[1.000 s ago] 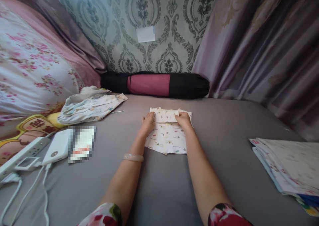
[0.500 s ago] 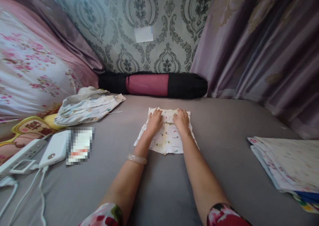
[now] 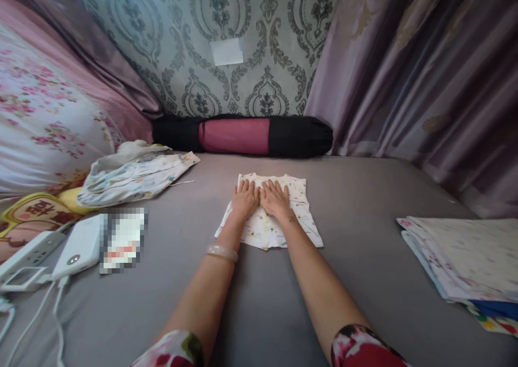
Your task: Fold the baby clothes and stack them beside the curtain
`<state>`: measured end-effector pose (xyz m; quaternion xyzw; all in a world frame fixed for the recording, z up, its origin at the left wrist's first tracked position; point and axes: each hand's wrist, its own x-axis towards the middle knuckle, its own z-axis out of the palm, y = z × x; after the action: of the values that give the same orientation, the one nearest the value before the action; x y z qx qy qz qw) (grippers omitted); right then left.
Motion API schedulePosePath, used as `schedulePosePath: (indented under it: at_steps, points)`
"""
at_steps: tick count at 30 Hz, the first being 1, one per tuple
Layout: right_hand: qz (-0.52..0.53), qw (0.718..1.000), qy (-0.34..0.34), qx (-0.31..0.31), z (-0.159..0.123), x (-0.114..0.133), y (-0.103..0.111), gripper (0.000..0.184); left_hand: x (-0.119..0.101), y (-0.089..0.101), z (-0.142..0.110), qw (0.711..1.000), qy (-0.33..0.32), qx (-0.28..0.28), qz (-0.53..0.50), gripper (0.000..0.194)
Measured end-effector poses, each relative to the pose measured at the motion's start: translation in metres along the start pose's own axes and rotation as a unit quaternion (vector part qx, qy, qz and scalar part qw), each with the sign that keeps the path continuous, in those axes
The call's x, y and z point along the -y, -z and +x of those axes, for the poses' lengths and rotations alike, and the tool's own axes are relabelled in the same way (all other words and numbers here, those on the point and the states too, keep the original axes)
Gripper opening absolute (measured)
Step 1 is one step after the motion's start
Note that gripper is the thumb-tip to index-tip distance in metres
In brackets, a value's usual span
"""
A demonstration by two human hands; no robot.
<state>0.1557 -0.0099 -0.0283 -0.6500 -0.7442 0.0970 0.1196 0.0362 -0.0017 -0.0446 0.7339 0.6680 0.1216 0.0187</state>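
A small white printed garment (image 3: pixel 265 232), folded so that its top part lies over the rest, rests flat on the grey sheet (image 3: pixel 259 302). My left hand (image 3: pixel 245 198) presses on its upper left part, palm down with fingers stretched out. Beside it, my right hand (image 3: pixel 275 198) lies flat on the upper middle of the cloth, fingers spread. The thumbs are close together near the garment's centre line. Neither hand grips anything. Part of the folded layer is hidden under both hands.
On the right lies a stack of folded clothes (image 3: pixel 465 259). At the left are a crumpled printed garment (image 3: pixel 129 175), a white power bank (image 3: pixel 79 246) with cables, and a power strip (image 3: pixel 34 252). A black and pink roll bag (image 3: pixel 234 136) lies along the wall.
Both hands have moved inward towards each other and flattened from curled fingers onto the cloth. The garment's folded top part now lies flatter. The view has shifted slightly.
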Motion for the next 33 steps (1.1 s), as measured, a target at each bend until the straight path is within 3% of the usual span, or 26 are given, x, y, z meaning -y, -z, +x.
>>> schedulePosePath:
  at_steps: [8,14,19,25,29,33]
  points:
    - [-0.019,0.996,-0.088,-0.026,0.002,-0.017,0.0,0.054,-0.002,0.002,0.007,0.998,0.052,0.034,-0.028,0.058]
    - [-0.032,0.988,-0.132,-0.068,-0.001,-0.017,-0.002,0.051,0.007,0.012,0.016,0.999,0.019,0.035,0.001,0.057]
    - [-0.028,0.986,-0.148,-0.072,-0.001,-0.017,-0.004,0.052,0.015,0.004,0.012,1.0,-0.021,-0.008,0.019,0.063]
    - [-0.036,0.986,-0.134,-0.093,-0.003,-0.018,-0.009,0.053,0.016,0.0,0.012,1.0,-0.02,0.01,-0.021,0.063]
    - [0.004,0.99,-0.134,-0.045,0.001,-0.021,-0.001,0.056,0.025,0.005,0.019,0.994,0.015,-0.004,-0.104,0.057]
    - [0.098,0.989,-0.108,-0.005,0.003,-0.047,0.023,0.055,0.051,0.017,0.018,0.982,0.078,0.009,-0.173,0.052]
